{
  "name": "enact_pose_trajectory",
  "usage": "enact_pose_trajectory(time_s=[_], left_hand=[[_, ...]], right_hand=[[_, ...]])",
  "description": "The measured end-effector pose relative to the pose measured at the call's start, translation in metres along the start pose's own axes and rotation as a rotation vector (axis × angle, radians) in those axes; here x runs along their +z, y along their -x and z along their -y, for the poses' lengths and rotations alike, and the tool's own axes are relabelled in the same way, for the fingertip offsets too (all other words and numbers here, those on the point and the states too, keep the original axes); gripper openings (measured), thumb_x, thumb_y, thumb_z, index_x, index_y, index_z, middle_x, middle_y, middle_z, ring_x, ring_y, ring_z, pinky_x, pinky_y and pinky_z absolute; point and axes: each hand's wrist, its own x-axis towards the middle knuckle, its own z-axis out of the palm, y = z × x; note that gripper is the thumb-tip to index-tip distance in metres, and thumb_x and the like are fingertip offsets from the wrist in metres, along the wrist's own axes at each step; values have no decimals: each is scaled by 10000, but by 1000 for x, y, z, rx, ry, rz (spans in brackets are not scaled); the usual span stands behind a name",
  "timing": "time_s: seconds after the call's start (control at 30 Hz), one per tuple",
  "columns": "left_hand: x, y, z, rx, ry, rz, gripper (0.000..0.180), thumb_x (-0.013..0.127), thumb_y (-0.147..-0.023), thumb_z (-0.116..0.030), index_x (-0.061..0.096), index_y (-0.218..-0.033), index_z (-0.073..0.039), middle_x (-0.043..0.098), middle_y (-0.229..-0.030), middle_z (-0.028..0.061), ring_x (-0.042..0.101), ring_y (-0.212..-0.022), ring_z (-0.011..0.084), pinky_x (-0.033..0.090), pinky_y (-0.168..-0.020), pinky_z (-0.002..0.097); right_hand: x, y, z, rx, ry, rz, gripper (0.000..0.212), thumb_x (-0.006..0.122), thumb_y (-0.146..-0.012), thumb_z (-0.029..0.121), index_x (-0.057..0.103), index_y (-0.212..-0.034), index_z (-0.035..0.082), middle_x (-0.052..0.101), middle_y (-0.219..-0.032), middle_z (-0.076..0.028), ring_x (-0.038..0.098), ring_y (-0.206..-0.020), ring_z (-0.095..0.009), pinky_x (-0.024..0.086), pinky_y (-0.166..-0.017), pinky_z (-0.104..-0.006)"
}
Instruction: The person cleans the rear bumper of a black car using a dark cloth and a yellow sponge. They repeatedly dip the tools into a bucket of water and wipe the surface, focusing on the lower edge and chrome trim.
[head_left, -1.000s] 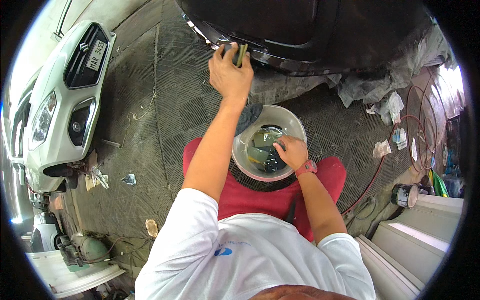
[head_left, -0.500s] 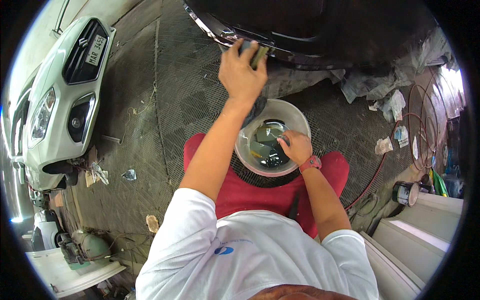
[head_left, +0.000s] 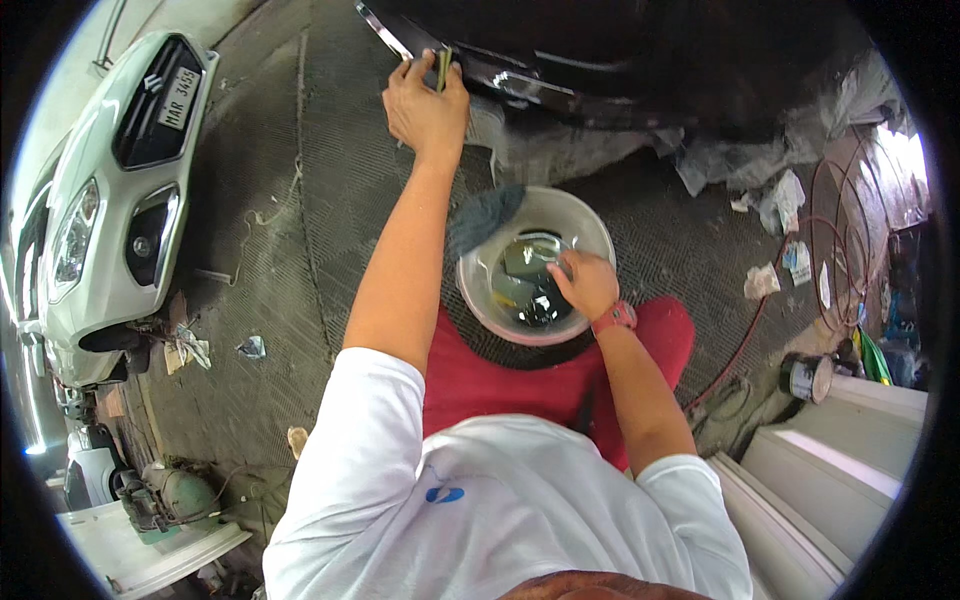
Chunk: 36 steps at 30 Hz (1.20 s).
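head-worn fisheye looks steeply down over the basin [head_left: 575, 220]

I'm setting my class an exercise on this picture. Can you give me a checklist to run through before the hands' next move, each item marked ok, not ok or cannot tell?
1. Left hand has a grip on the pad: ok, it sits between the fingers.
2. Pad pressed to the dark car: cannot tell, it is at the edge, but the fingers hide any contact.
3. Right hand clear of the basin: not ok, it is over it.
4. Right hand empty: cannot tell, its fingers are too unclear.
5. Cloth clear of the basin: not ok, it overlaps the rim in this view.
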Motion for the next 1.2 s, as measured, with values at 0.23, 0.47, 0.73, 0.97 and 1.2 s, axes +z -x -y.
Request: enact_pose_trajectory(time_s=[0.23, 0.47, 0.73, 0.97, 1.2], left_hand=[[-30, 42, -14, 373, 288, 297, 491, 921, -869, -379, 815, -1258, -98, 761, -1349, 174, 724, -1219, 385, 561, -1064, 480], [-69, 154, 42, -78, 387, 940, 697, 942, -873, -429, 668, -1364, -17, 752, -1285, 178, 726, -1202, 303, 577, -1060, 438], [-54, 185, 103, 529, 117, 886, 575, 897, -861, -431, 760, -1355, -169, 549, -1637, 144, 525, -1484, 396, 431, -1213, 538], [-32, 212, 125, 269, 181, 797, 416, 816, -885, -73, 808, -1272, -225, 482, -1701, 167, 462, -1553, 430, 394, -1245, 559], [-27, 216, 129, 171, 210, 794, 440, 756, -874, 25, 823, -1237, -214, 523, -1670, 175, 501, -1524, 434, 418, -1223, 563]], right_hand=[[1, -3, -15, -13, 54, -12, 284, 696, -1034, 360, 751, -1053, 83, 775, -969, -173, 746, -879, -430, 584, -795, -545], [-2, -5, -4, 2, 59, -118, 204, 638, -1076, 252, 757, -1090, 87, 783, -989, -154, 756, -874, -404, 599, -773, -499], [12, -15, -11, 103, 217, 238, 171, 679, -1024, 196, 788, -1051, 67, 792, -993, -196, 770, -904, -417, 608, -799, -519], [113, -58, -81, 236, 672, 1081, 339, 681, -961, 117, 827, -1267, 111, 816, -1146, -210, 784, -1160, -397, 640, -967, -509], [171, -22, -87, 424, 665, 1042, 643, 476, -1067, 73, 405, -1696, 183, 502, -1673, -193, 540, -1509, -425, 516, -1191, -599]])
